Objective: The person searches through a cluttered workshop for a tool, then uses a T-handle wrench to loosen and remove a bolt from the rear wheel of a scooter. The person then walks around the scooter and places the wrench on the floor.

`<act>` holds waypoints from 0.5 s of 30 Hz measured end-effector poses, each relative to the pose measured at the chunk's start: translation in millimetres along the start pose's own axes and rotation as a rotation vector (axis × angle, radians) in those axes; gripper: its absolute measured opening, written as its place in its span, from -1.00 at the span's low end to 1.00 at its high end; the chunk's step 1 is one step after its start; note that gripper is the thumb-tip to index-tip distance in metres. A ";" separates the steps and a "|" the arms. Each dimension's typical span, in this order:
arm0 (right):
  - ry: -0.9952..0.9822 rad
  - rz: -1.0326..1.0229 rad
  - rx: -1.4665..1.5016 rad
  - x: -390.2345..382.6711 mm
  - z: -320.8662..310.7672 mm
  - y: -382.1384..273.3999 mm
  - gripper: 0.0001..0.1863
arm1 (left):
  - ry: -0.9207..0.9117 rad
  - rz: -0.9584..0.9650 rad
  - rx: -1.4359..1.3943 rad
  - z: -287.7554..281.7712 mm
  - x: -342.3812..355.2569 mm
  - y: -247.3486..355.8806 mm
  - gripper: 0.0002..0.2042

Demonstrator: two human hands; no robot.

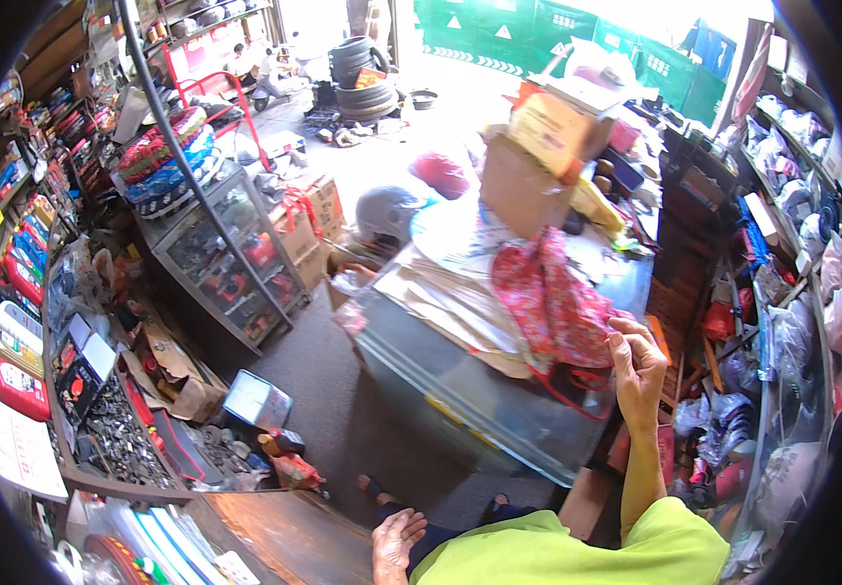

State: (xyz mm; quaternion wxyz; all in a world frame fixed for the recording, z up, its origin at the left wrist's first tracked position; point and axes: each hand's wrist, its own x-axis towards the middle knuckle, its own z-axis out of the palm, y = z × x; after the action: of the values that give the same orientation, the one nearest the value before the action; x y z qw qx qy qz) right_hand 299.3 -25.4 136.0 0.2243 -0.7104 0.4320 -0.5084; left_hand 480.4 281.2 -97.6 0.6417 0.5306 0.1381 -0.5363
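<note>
The person's right hand (639, 363) holds a narrow pinch, thumb and fingers closed on the edge of a red floral cloth (550, 297); the cloth spreads away to the left of that grip, bunched on the counter (421, 366), with a red cord (577, 408) looping down just below and left of the fingers. Beyond the cloth, farther left of the pinch, a stack of flat brown sheets (450, 310) lies on the countertop, and above the grip in view stands a cardboard box (526, 185) with more goods piled about it. Well to the left of the pinch and beyond the counter are a grey helmet (383, 211) and a red helmet (440, 174). To the right of the grip, shelves (767, 336) run along the wall, packed with bagged items. The left hand (398, 538) is well apart from the cloth, low and left of the pinch, fingers loosely bent and nothing seen in them; it hangs beside the dark trousers (445, 541), with a brown wooden surface (289, 531) to its left and the lime-green shirt (577, 558) to its right
</note>
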 end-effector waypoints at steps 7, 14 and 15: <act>-0.186 -0.122 -0.017 15.8 166.2 -75.9 -0.88 | 0.049 0.273 0.095 -55.8 50.2 185.3 -0.73; -0.420 -0.047 -0.016 35.5 287.2 -99.1 -0.87 | 0.142 0.480 0.142 -67.5 98.6 347.0 -0.74; -0.431 -0.051 -0.052 41.1 299.6 -96.7 -0.87 | 0.092 0.469 0.121 -55.1 109.1 359.8 -0.74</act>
State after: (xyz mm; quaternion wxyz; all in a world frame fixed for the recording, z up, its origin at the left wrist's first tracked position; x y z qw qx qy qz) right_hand 615.5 -45.2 116.4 0.2802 -0.8189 0.3688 -0.3389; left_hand 844.6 218.0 -9.3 0.7086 0.6095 0.0081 -0.3553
